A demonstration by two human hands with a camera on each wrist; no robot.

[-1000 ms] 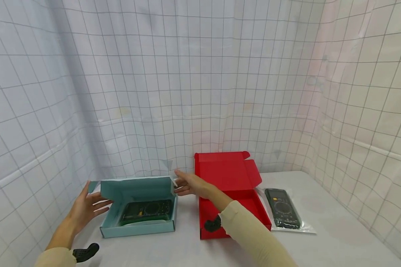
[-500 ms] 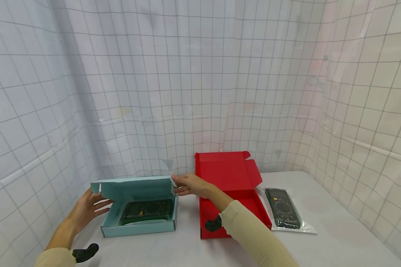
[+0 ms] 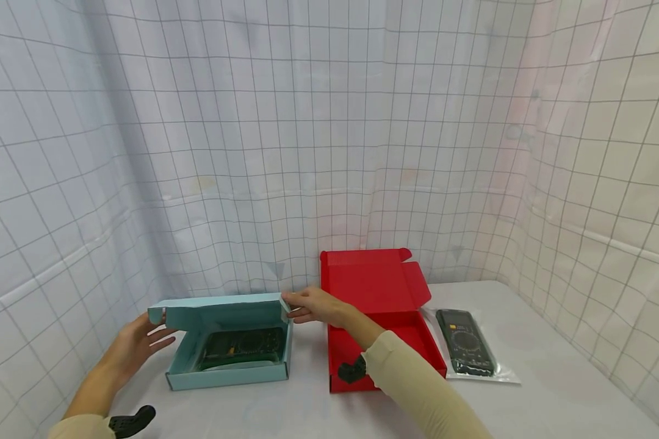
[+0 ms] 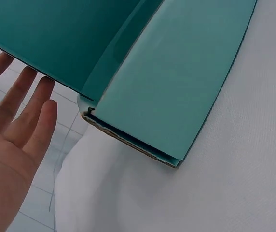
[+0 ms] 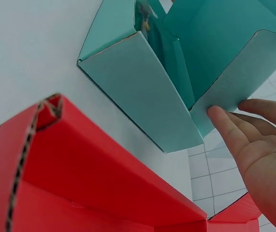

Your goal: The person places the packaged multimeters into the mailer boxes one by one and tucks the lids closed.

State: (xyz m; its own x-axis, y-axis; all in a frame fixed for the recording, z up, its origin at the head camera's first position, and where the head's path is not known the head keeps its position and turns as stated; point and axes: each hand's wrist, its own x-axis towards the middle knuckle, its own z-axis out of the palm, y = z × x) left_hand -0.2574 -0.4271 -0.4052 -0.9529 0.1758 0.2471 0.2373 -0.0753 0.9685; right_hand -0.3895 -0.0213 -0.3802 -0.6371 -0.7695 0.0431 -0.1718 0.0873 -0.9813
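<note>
A teal cardboard box (image 3: 227,375) stands at the left of the table with its lid (image 3: 219,302) partly lowered over it. Inside lies a black-and-green multimeter (image 3: 247,345) in clear plastic. My left hand (image 3: 132,350) is at the lid's left end; in the left wrist view its straight fingertips (image 4: 45,83) touch the edge of the lid flap. At the other end, my right hand (image 3: 320,306) has its extended fingers against the right side flap (image 5: 244,72). The box's fold line runs just beside those fingers in the right wrist view.
To the right stands an open red cardboard box (image 3: 376,280), its lid raised against the curtain. Beyond it a second multimeter (image 3: 465,342) lies in a plastic bag. A white gridded curtain (image 3: 340,134) encloses the white table (image 3: 543,341) at the back and sides.
My right hand has come in to touch the lid's right corner. The lid has tilted slightly lower toward me, and my left hand has shifted a little left and down.
</note>
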